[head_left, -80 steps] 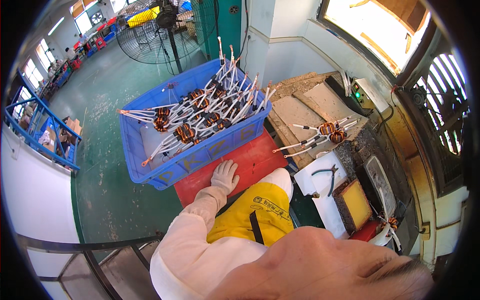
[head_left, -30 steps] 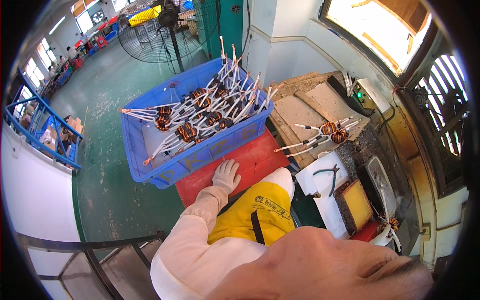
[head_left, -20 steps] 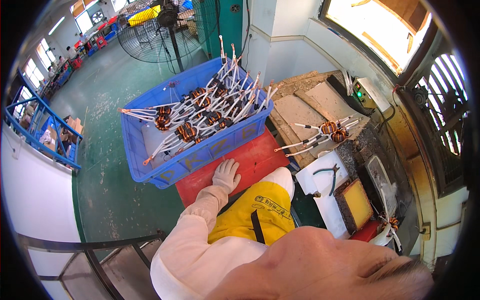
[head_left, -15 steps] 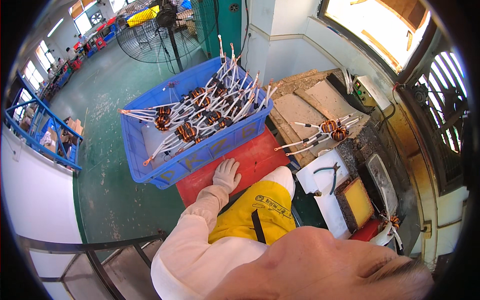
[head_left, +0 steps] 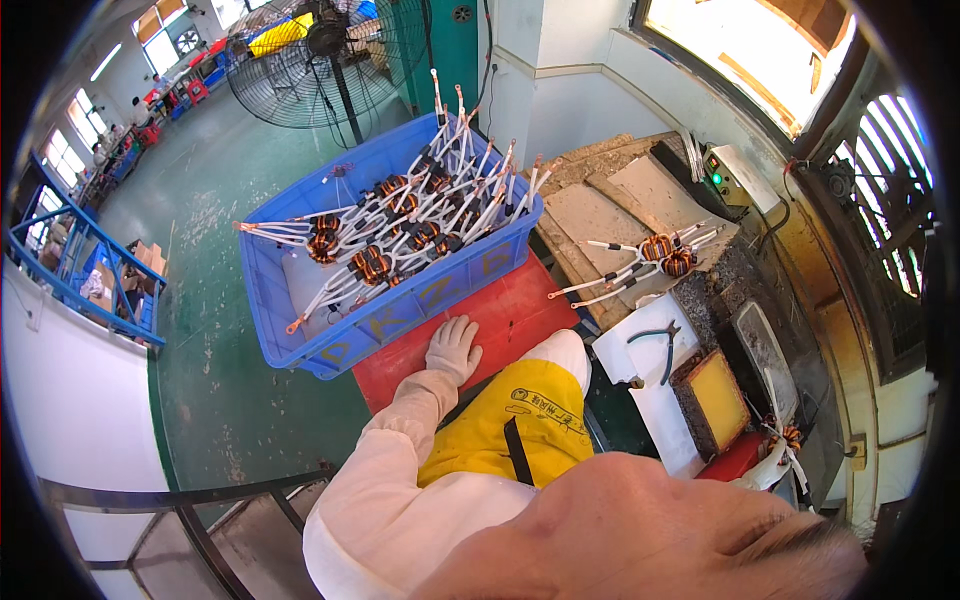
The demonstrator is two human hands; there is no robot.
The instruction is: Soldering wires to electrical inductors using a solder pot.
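My left hand (head_left: pixel 453 350), in a white glove and cream sleeve, lies flat on a red surface (head_left: pixel 515 305) with its fingers slightly apart, holding nothing. Just beyond it stands a blue plastic crate (head_left: pixel 300 335) full of copper-wound coils (head_left: pixel 372 265) with long white-sleeved leads. Two more such coils (head_left: pixel 660 250) lie on the workbench to the right. My yellow apron (head_left: pixel 510 430) covers my lap. My right hand is hidden, and part of my head blocks the lower right.
Pliers (head_left: pixel 660 345) lie on a white sheet (head_left: pixel 650 395) beside a yellow pad in a dark tray (head_left: pixel 715 400). A grey control box with a green light (head_left: pixel 735 178) sits by the window. A big floor fan (head_left: pixel 320 50) stands behind the crate, blue railing (head_left: pixel 60 270) at left.
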